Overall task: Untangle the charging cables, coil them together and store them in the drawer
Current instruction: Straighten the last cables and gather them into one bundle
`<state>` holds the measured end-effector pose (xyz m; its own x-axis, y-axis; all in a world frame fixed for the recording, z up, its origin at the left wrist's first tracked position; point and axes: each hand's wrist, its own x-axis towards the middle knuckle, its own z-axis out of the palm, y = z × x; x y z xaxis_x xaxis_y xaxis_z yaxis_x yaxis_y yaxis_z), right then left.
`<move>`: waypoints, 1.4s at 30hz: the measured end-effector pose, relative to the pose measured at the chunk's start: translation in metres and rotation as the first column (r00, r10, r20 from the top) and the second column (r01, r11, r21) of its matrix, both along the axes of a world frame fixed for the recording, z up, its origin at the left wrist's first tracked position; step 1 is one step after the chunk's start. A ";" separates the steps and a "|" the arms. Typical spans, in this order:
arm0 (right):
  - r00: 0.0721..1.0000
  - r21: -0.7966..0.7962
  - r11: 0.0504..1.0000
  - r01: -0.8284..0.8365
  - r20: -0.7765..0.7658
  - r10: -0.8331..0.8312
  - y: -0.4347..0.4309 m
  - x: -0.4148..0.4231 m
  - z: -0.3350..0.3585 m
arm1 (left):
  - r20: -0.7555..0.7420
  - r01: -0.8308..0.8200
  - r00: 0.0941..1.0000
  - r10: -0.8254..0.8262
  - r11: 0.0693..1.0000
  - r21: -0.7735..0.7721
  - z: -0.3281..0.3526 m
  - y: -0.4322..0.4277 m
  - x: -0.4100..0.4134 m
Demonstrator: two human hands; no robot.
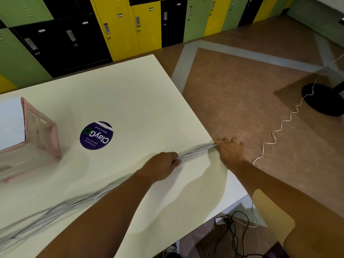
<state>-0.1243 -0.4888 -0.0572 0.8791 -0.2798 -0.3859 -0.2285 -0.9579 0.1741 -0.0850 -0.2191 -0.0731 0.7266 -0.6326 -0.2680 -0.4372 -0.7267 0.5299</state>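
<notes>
A bundle of several grey-white charging cables (195,150) lies stretched in a line across the pale table (130,94). Its far end is at the table's right edge and its loose strands trail off blurred toward the lower left. My right hand (230,149) grips the bundle's end at the table edge. My left hand (163,165) is closed around the bundle a short way back along it. A pink translucent drawer (42,133) stands pulled out at the left of the table, with white showing inside.
A round blue sticker (96,135) is stuck on the table beside the drawer. Right of the table, a wavy white cord (283,125) runs over the brown floor past a black stand base (323,99). Black cables (236,231) lie under the table's near corner. Lockers line the back.
</notes>
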 end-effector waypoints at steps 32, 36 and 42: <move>0.907 0.456 0.785 -0.419 0.173 0.384 0.127 0.012 -0.005 | 0.004 -0.219 0.976 0.219 0.975 0.023 0.011 0.077 -0.018; 0.921 0.459 0.800 -0.386 0.143 0.362 0.127 0.015 -0.009 | -0.051 -0.206 0.977 0.206 0.978 0.019 0.015 0.113 -0.019; 0.946 0.473 0.822 -0.317 0.089 0.313 0.131 0.017 -0.008 | -0.140 -0.255 0.958 0.252 0.967 -0.005 0.015 0.158 -0.028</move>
<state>-0.1076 -0.3575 -0.0657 0.8908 0.2286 -0.3928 0.1003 -0.9418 -0.3208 -0.1132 -0.0615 -0.0577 0.8212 -0.4396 -0.3638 -0.1623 -0.7911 0.5897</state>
